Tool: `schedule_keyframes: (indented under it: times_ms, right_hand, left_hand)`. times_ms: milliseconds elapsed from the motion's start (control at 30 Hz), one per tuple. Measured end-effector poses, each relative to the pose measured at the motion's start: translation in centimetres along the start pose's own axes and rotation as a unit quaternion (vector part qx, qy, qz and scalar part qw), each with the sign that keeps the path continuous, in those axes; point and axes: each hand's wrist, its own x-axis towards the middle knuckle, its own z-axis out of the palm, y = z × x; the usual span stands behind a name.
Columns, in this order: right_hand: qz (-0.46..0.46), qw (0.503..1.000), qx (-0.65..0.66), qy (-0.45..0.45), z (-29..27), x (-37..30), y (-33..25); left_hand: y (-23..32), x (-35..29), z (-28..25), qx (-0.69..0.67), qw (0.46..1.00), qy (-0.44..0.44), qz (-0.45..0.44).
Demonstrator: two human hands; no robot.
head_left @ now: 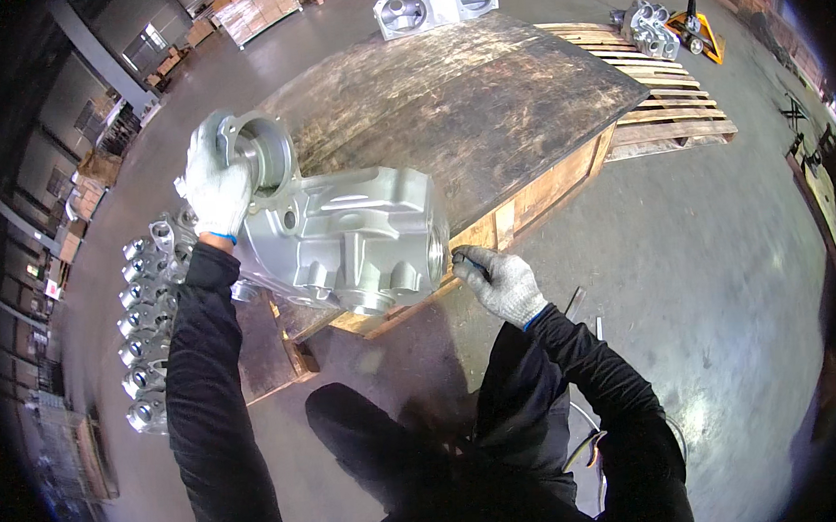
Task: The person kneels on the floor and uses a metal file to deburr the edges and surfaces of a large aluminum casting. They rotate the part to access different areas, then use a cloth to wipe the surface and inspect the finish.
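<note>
A large silver metal casting [359, 228] with a round open collar [275, 153] lies at the near left edge of a dark-topped wooden table [485, 104]. My left hand [214, 183], in a white knit glove, is wrapped round the collar's left rim. At the casting's right end is a round threaded-looking opening [436, 250]. Close beside it my right hand [501, 285], gloved too, has its thumb and fingers pinched together. Something small and dark seems to sit in that pinch, but its kind is hidden.
Another silver casting [436, 9] stands at the table's far edge. Several castings [141, 350] are lined up at left. Beyond the table's right side lie a wooden pallet [668, 116], more castings [651, 31] and a yellow pallet jack [706, 38]. A cable [592, 442] runs near my right forearm.
</note>
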Motion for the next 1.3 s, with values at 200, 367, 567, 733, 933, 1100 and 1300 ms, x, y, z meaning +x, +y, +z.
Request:
schedule_keyframes:
  times_ms: [200,367,567,733,933,1100,1300]
  right_hand:
    - [0.057,0.982,0.157,0.083,1.0,0.5,-1.1]
    - [0.029,0.967,0.228,0.107,0.5,5.3,-1.3]
    - [0.007,0.918,0.395,0.034,3.3,8.1,0.5]
    - [0.011,0.888,0.459,0.040,4.3,6.9,0.3]
    - [0.026,0.852,0.512,0.104,9.5,2.5,-2.4]
    - [-0.050,0.876,0.457,0.144,7.9,0.7,-3.3]
    - [-0.153,0.970,0.059,0.182,0.1,7.1,-10.3]
  left_hand:
    - [-0.2,1.0,0.6,0.010,0.999,-0.034,-0.022]
    - [-0.1,1.3,1.2,0.037,0.998,-0.039,-0.022]
    - [-0.5,1.8,1.4,0.053,0.998,-0.044,0.012]
    - [-0.7,1.6,1.6,0.069,0.996,-0.027,0.050]
    - [-0.7,0.9,1.1,-0.058,0.997,-0.041,-0.001]
    - [-1.0,0.7,0.7,-0.049,0.998,-0.035,0.002]
    - [-1.5,0.6,0.4,-0.078,0.996,-0.044,0.023]
